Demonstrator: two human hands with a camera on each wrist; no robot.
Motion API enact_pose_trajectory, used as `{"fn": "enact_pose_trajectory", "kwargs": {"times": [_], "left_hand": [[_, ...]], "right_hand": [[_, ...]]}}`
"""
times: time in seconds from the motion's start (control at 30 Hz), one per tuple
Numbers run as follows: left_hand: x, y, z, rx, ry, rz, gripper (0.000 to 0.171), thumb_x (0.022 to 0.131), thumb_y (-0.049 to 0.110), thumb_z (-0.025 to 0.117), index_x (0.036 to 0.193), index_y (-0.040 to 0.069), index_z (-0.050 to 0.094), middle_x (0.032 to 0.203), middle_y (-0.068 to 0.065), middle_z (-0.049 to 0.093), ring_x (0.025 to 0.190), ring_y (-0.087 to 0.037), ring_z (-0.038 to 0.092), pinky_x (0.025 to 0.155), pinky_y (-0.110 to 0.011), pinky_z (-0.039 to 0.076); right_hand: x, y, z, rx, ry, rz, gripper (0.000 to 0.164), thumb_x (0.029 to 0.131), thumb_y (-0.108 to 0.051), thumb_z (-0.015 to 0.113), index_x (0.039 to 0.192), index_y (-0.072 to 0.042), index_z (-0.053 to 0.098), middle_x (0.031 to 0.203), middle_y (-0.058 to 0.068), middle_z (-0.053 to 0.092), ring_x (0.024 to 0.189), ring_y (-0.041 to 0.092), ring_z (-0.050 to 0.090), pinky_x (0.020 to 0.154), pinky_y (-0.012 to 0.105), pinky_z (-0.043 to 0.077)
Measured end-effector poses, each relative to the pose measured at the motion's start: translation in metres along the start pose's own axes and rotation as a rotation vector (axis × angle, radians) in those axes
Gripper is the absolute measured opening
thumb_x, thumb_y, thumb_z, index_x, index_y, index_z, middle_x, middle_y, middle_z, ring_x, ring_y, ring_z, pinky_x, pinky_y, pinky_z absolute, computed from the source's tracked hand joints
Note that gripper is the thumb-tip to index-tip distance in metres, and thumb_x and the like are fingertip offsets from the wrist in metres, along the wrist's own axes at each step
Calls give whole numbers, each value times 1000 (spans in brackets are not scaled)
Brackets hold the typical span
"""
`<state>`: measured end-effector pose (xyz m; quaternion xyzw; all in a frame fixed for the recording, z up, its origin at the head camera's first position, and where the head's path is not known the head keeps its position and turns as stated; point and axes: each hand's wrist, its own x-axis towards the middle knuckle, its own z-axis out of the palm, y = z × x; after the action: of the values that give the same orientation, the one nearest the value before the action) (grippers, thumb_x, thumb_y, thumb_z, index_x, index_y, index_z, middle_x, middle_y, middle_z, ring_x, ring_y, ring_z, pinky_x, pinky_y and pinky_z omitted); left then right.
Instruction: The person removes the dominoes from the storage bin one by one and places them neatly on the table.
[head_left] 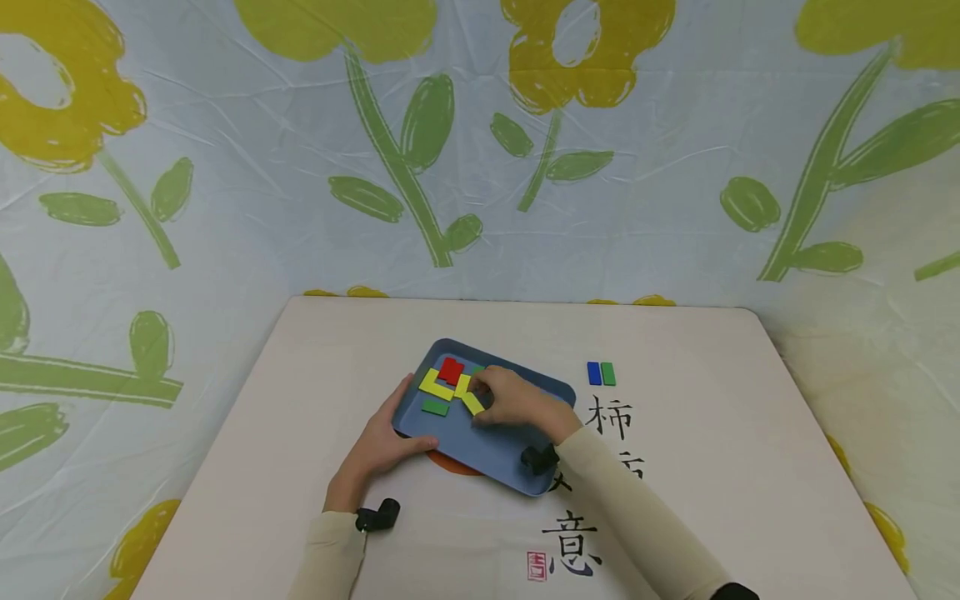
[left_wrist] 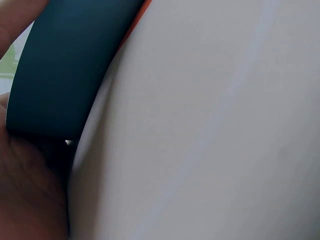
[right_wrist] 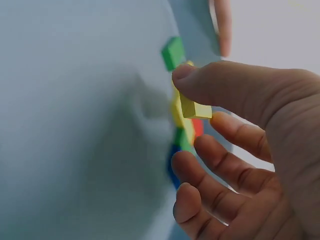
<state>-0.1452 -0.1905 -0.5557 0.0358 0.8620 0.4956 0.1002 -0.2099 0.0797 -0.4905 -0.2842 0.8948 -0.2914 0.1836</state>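
A blue tray (head_left: 480,454) lies at a slant on the table. My left hand (head_left: 380,446) grips its near left corner, thumb along the near rim and fingers along the left side; the left wrist view shows the tray's wall (left_wrist: 70,70) against the palm. Over the tray, my right hand (head_left: 513,398) pinches a yellow block (right_wrist: 195,107) between thumb and index finger, the other fingers loosely curled. Beside it in the tray lie other yellow blocks (head_left: 435,386), red blocks (head_left: 450,371) and a green block (head_left: 435,407). A blue block (right_wrist: 173,162) shows in the right wrist view.
On the table (head_left: 247,500), right of the tray, a blue block (head_left: 594,373) and a green block (head_left: 608,374) lie side by side. Black printed characters (head_left: 572,542) and a red seal mark (head_left: 536,567) are on the tabletop. Flower-patterned cloth (head_left: 247,208) hangs behind.
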Motion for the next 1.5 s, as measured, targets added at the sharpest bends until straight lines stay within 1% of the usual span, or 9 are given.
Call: {"fn": "enact_pose_trajectory", "kwargs": {"times": [0.2,0.33,0.63,0.77,0.83,0.97,1.17,1.37,1.5], "left_hand": [[1,0,-1,-1,0,1,115,75,46,91,164,43,18,171,-3,24,154,-35,29,121,-65,28],[1,1,-1,-6,-1,-3,115,74,46,91,164,42,18,171,-2,24,154,-36,28,121,-66,28],[0,2,-1,5,-7,-22,116,74,47,91,164,43,17,172,-1,22,155,-36,25,121,-67,26],[0,2,0,7,-7,-20,116,74,48,91,164,42,17,172,-2,22,155,-35,26,121,-67,26],[1,2,0,9,-8,-20,116,74,48,90,164,42,17,172,-2,22,155,-36,26,121,-67,26],[1,2,0,8,-9,-17,116,75,47,90,164,41,17,172,-3,22,155,-36,25,121,-67,27],[0,3,0,11,-6,-18,116,74,48,90,164,41,17,172,-2,22,156,-36,25,121,-67,26],[0,3,1,17,-8,-22,116,74,48,90,164,42,17,172,-2,23,155,-36,26,121,-67,26],[0,2,1,10,-6,-20,115,75,47,90,164,42,18,171,-2,23,155,-36,26,121,-67,26]], "right_hand": [[-10,9,-22,17,82,11,45,85,-21,85,123,-7,66,109,6,63,88,17,55,78,30,53],[-18,19,-37,25,136,19,46,84,-22,85,122,-7,65,110,8,64,89,19,56,78,31,53],[-45,50,-72,67,217,104,51,88,-24,81,130,-5,61,122,16,63,105,31,63,85,45,56],[-56,64,-83,83,244,141,51,90,-24,80,131,-3,60,125,19,63,110,35,63,87,46,57],[-63,71,-87,93,252,161,52,90,-24,80,132,-2,59,126,21,62,112,36,62,83,45,58],[-76,86,-94,92,276,190,52,90,-22,79,133,0,59,127,24,61,113,39,62,78,45,59],[-92,108,-98,68,303,233,51,91,-20,78,132,3,59,126,26,61,113,42,63,85,50,57],[-106,127,-99,64,316,290,51,91,-22,78,130,4,59,126,28,60,111,44,62,85,51,57],[-114,137,-97,63,329,319,49,91,-20,78,129,4,59,125,27,61,110,42,63,87,51,57]]}}
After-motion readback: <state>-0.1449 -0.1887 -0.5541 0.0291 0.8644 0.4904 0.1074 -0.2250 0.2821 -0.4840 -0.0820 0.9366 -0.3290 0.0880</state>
